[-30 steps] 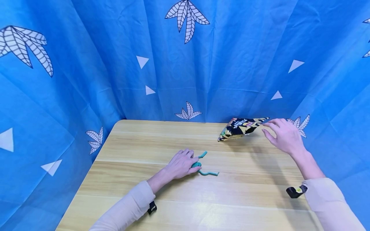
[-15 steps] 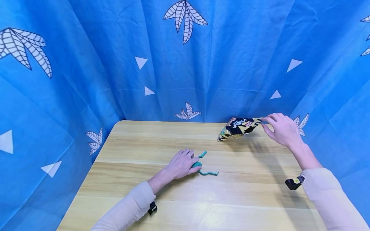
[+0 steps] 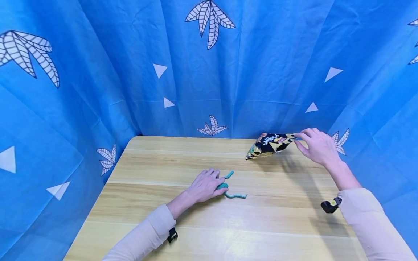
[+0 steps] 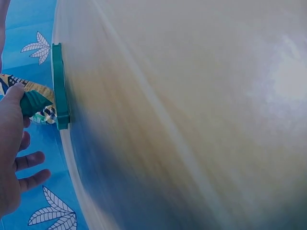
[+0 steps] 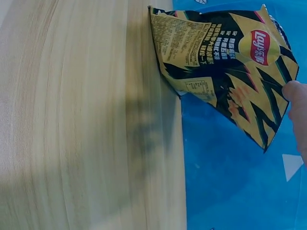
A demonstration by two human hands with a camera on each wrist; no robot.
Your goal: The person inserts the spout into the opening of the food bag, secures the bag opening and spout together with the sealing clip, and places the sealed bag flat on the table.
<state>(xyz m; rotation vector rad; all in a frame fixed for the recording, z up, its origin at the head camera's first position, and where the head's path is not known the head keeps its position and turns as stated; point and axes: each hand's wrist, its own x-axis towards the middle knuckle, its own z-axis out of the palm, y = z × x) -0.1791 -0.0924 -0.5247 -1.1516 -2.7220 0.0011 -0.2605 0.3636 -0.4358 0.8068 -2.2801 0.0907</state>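
Observation:
My left hand [image 3: 205, 185] is low over the middle of the table and pinches the grip of a green bag clip [image 3: 222, 186] between thumb and fingers. The clip's two long arms are spread apart and point right. In the left wrist view the thumb presses the ribbed grip, and one flat arm of the clip [image 4: 59, 88] shows beside it. At the back right, my right hand [image 3: 319, 146] pinches the right end of a black and gold Lay's chip bag [image 3: 272, 143]. The bag [image 5: 218, 62] slants, its left end low at the tabletop and its right end raised.
The pale wooden table [image 3: 202, 232] ends at the back against a blue curtain [image 3: 202, 83] printed with white leaves and triangles. The same curtain hangs along both sides. A black wrist camera [image 3: 330, 206] sits below the right sleeve.
My right hand has moved slightly left and up, and its thumb and finger have closed on the bag's right end. The left hand and green bag clip have stayed in place.

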